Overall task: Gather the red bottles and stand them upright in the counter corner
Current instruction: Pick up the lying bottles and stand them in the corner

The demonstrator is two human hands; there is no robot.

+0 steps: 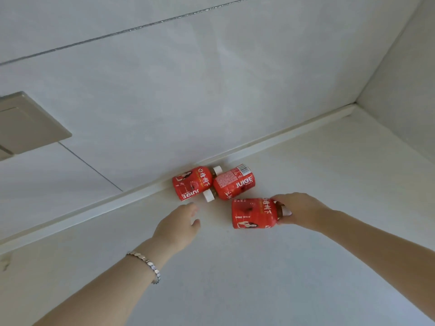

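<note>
Three red juice bottles with white caps lie on their sides on the white counter (pixel 235 267). The left bottle (pixel 191 183) rests against the raised back ledge, its cap pointing right. The middle bottle (pixel 234 182) lies beside it with its cap pointing down-left. My right hand (pixel 299 209) grips the cap end of the nearest bottle (pixel 253 214), which lies flat. Just below the left bottle hovers my left hand (pixel 180 225), fingers apart and holding nothing. The counter corner (pixel 354 107) sits at the far right.
A white tiled wall (pixel 188 90) rises behind the ledge. On the wall at the far left is a beige switch plate (pixel 26 124). A side wall (pixel 400 102) closes the corner on the right. A bracelet circles my left wrist.
</note>
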